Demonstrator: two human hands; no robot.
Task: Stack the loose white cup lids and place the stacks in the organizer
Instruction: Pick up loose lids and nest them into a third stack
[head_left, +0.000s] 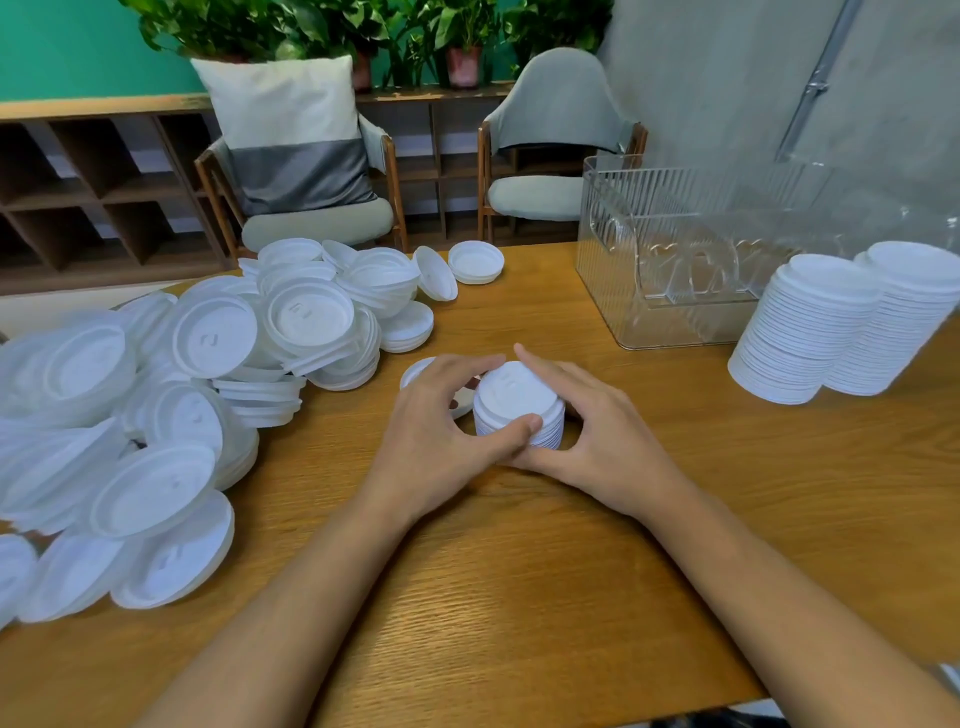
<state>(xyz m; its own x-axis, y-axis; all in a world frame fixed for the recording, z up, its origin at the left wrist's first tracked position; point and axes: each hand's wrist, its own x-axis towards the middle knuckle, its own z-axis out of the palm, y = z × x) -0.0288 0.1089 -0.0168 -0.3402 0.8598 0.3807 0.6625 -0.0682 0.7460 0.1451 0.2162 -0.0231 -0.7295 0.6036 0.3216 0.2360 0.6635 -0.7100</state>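
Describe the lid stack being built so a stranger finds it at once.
On the wooden table, look between the heap of loose lids and the clear organizer. The short stack stands there, held by the left hand and right hand; the two stacks further right are much taller.

I have both arms bare, my left forearm (291, 597) coming in from the lower left and my right forearm (753, 571) from the lower right, meeting in the middle. My left hand (441, 431) and right hand (597, 431) cup a short stack of lids (511, 395) from either side. The left fingers arch over its far edge, and the left thumb lies across its near side. The right index finger reaches along the far rim, and the right thumb tucks just under the left thumb. Both wrists are roughly straight.
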